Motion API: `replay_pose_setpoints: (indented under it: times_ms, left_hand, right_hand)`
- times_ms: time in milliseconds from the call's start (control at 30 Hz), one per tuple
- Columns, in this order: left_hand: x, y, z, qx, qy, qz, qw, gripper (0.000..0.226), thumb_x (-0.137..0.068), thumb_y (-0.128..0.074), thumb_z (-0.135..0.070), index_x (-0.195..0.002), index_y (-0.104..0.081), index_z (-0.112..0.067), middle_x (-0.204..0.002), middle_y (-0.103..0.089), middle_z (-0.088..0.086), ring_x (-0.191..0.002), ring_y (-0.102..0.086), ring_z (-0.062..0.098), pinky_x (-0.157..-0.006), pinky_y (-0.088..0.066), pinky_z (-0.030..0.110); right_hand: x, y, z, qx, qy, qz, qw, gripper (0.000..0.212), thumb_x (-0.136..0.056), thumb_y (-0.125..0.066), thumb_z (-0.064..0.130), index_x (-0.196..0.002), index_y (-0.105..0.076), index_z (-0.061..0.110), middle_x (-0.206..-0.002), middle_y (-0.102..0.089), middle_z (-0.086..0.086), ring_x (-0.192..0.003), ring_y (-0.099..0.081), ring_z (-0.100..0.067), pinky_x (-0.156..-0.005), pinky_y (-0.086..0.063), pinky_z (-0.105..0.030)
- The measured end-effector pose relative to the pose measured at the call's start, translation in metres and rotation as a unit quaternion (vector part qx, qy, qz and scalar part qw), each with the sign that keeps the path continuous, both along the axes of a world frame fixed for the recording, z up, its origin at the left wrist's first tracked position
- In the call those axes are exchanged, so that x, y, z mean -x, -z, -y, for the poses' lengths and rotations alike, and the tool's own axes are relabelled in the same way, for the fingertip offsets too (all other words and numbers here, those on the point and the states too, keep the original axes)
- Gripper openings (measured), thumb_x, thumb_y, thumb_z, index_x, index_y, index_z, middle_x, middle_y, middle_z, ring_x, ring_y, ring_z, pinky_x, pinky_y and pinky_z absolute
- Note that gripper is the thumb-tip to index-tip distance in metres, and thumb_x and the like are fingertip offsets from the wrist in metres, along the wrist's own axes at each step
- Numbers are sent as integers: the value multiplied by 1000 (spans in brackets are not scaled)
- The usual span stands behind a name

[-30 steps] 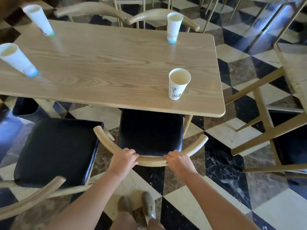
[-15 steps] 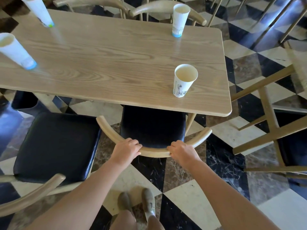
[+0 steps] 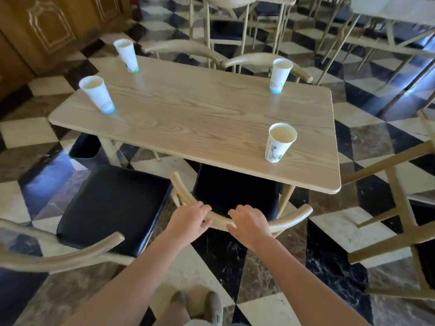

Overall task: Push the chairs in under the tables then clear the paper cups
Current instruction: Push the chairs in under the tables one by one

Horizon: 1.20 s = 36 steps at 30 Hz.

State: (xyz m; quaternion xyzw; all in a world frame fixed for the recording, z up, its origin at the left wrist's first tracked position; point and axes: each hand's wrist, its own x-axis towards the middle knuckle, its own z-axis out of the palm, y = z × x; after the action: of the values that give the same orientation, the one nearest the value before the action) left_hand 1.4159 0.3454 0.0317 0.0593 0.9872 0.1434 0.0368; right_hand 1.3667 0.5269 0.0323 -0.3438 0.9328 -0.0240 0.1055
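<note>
Both of my hands rest on the curved wooden backrest (image 3: pixel 293 216) of a black-seated chair (image 3: pixel 235 191). Its seat sits mostly under the light wooden table (image 3: pixel 211 118). My left hand (image 3: pixel 188 220) curls over the rail, and my right hand (image 3: pixel 249 223) grips it just beside. A second black-seated chair (image 3: pixel 113 203) stands pulled out to the left. Several white paper cups stand upright on the table: one near the front right (image 3: pixel 280 142), one at the back right (image 3: pixel 280 75) and two at the left (image 3: pixel 97 94) (image 3: pixel 127 55).
Two chairs (image 3: pixel 188 47) (image 3: pixel 259 58) are tucked in at the table's far side. A wooden frame (image 3: pixel 400 208) stands close on the right. A wooden cabinet (image 3: pixel 47 27) fills the upper left. A dark bin (image 3: pixel 83 145) sits under the table's left end. More chairs stand behind.
The chair has slid further under the table with both hands on its backrest. My hands have moved closer together. The view has lifted to show more of the room.
</note>
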Motion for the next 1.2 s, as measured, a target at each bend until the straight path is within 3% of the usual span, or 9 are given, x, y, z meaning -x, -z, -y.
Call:
replay_pose_setpoints:
  times_ms: [133, 333, 433, 567, 767, 933, 1033, 1200]
  left_hand:
    - [-46, -22, 34, 31, -60, -52, 996, 24, -81, -68, -29, -96, -66, -11, -81, -68, 2, -70, -65, 19, -57, -55, 31]
    - [-105, -28, 88, 70, -162, -68, 982, 36, -86, -60, -35, -115, -59, -14, -107, -66, 4, -96, -62, 21, -81, -50, 35]
    - [-131, -29, 111, 62, -192, -80, 976, 36, -83, -66, -31, -113, -62, -12, -106, -68, 6, -95, -64, 22, -81, -52, 35]
    - [-170, -29, 141, 37, -225, -79, 970, 36, -76, -73, -28, -108, -63, -15, -100, -69, 2, -89, -65, 18, -77, -53, 33]
    - [-240, -26, 200, 24, -249, -66, 966, 39, -72, -76, -28, -107, -63, -16, -96, -69, -2, -87, -65, 17, -77, -54, 33]
    - [-289, -27, 265, 38, -252, -56, 966, 42, -77, -73, -30, -115, -61, -15, -108, -69, 1, -100, -64, 20, -88, -51, 37]
    - [-301, -27, 292, 40, -241, -47, 969, 43, -78, -72, -29, -117, -60, -15, -111, -68, 2, -103, -63, 22, -91, -49, 39]
    - [-294, -15, 324, 43, -209, -16, 977, 43, -82, -67, -29, -121, -56, -16, -117, -64, 1, -109, -59, 21, -97, -44, 38]
  right_hand:
    - [-17, -7, 45, 36, -42, -31, 998, 31, -93, -47, 39, -111, -57, 17, -100, -60, -2, -90, -54, -22, -77, -45, -34]
    - [-46, -15, 109, 60, -112, -57, 990, 32, -92, -47, 42, -110, -59, 18, -110, -63, -5, -100, -56, -24, -82, -45, -37]
    - [-64, -21, 137, 67, -130, -57, 988, 33, -93, -47, 42, -114, -59, 19, -117, -62, -6, -109, -55, -26, -91, -44, -40]
    - [-94, -26, 177, 65, -162, -59, 983, 34, -93, -49, 43, -115, -58, 19, -113, -63, -5, -105, -57, -25, -89, -45, -39]
    - [-153, -20, 240, 52, -175, -52, 982, 36, -92, -49, 42, -117, -56, 18, -109, -61, -4, -99, -55, -22, -85, -46, -36]
    - [-202, -19, 291, 53, -154, -51, 985, 33, -92, -48, 41, -112, -60, 18, -103, -62, -2, -93, -55, -20, -83, -45, -34]
    - [-219, -18, 311, 38, -149, -48, 987, 36, -92, -47, 43, -114, -58, 16, -105, -61, -4, -96, -55, -22, -88, -45, -36]
    - [-220, -12, 340, 28, -138, -37, 989, 39, -92, -48, 44, -122, -53, 19, -109, -60, -3, -97, -54, -21, -84, -44, -35]
